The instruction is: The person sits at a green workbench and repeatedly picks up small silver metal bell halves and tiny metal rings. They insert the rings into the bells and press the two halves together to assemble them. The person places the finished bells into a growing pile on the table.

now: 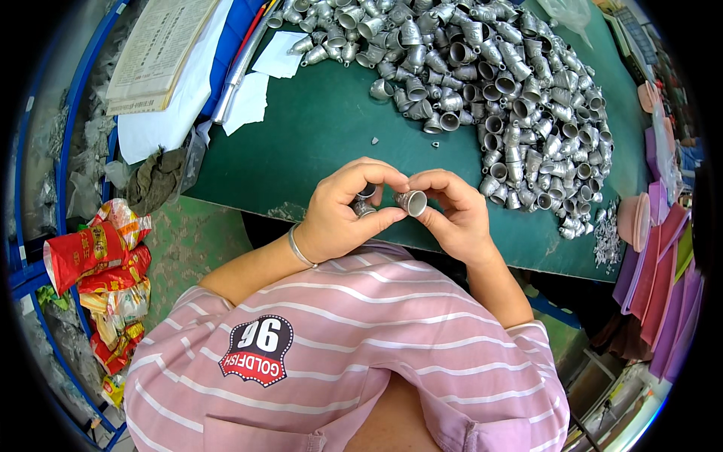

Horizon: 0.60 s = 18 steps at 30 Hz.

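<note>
A bell-shaped silver metal cup (411, 203) was held up between the person's two hands, over the near edge of the green tabletop (324, 113), its open mouth turned toward the lower right.

At the far left stood a blue shelf frame (76, 90), with red and yellow packets (86, 256) heaped beside it. Next came a printed booklet (158, 53) on white paper, a dark crumpled cloth (157, 181) below them, a silver tube (239, 71) lying aslant and loose paper pieces (279, 55).

The left hand (339, 203), with a metal bangle (301, 248) on its wrist, was curled around more small metal pieces (364, 209), while its thumb and forefinger reached to the cup's side. Two tiny chips (375, 141) lay beyond the hands. The right hand (456, 215) was closed on the cup, forefinger above and thumb below.

Farther right, a broad pile of similar cups (520, 90) spread over the tabletop, tumbled at all angles. Near its lower right end lay a small heap of silvery bits (606, 237), just beside a pink container (634, 221).
</note>
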{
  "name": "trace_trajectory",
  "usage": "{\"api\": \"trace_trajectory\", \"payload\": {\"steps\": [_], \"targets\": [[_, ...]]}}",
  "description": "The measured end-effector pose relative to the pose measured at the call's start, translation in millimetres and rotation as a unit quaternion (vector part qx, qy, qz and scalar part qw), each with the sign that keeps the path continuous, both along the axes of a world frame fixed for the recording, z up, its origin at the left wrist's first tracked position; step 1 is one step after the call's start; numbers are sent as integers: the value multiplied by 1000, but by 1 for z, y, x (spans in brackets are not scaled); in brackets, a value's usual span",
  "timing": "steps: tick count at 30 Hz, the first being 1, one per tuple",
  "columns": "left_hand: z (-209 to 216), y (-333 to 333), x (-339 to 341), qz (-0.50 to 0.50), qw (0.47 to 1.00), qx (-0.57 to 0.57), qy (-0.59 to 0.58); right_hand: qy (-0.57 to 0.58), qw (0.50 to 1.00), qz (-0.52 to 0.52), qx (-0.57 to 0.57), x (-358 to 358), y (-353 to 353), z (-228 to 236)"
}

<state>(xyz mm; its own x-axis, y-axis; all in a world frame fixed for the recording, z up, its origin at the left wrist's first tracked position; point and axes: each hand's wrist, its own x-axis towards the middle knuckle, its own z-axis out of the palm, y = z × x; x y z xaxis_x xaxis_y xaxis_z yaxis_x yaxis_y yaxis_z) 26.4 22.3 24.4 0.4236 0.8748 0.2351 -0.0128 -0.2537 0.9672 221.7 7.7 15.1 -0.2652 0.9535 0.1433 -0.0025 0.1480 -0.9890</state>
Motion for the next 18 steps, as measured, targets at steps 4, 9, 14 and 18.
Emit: {"api": "trace_trajectory", "payload": {"steps": [4,9,14,18], "targets": [[-2,2,3,5,999,43,2,-36,997,-12,61,0,-1,3],[-3,-3,-9,-37,921,-357,-153,34,999,10,37,1,5,18],[-30,-7,-61,-229,737,-482,-415,522,791,314,55,27,-10,127],[-44,-44,-115,-256,731,-533,-339,390,624,651,185,10,-10,207]]}}
